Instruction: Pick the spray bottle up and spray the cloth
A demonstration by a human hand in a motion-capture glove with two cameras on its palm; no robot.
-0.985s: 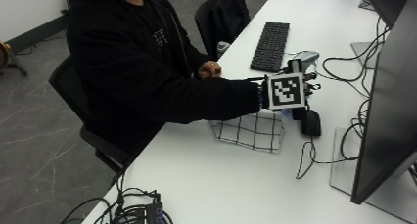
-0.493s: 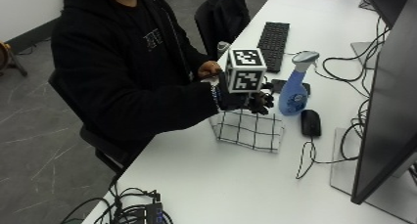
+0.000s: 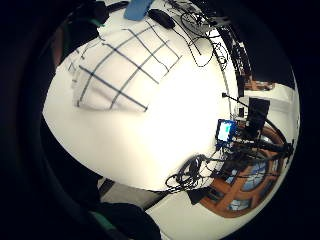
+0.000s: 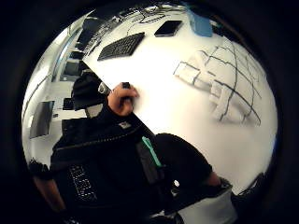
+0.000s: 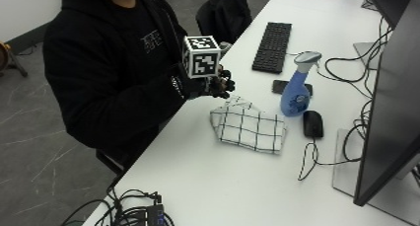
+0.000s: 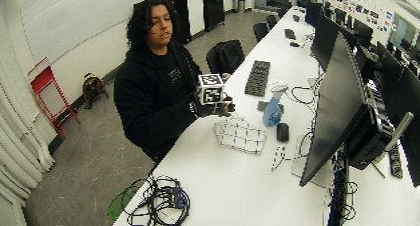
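**Gloved hand held off the table edge; bottle standing free**

The white table [image 5: 216,186] carries everything in reach of the seated person. A monitor [image 5: 387,102] stands along its far side, and a black keyboard [image 5: 272,46] lies further up the table. The checked cloth [image 5: 248,129] is laid crumpled and partly folded near the table's front edge, presumably so that it can be sprayed from above. The blue spray bottle [image 5: 297,88] is stood upright just beyond the cloth, its grey trigger head uppermost, with a phone [image 5: 282,86] behind it and a black mouse [image 5: 313,124] just beside it. The bottle is touched by nothing.

The gloved right hand [image 5: 211,85] is held above the table's edge, near the cloth and apart from the bottle. Its fingers [image 5: 225,87] are seen loosely curled with nothing between them. It is judged that the pickup has not yet been made, since a reach across the cloth is needed.
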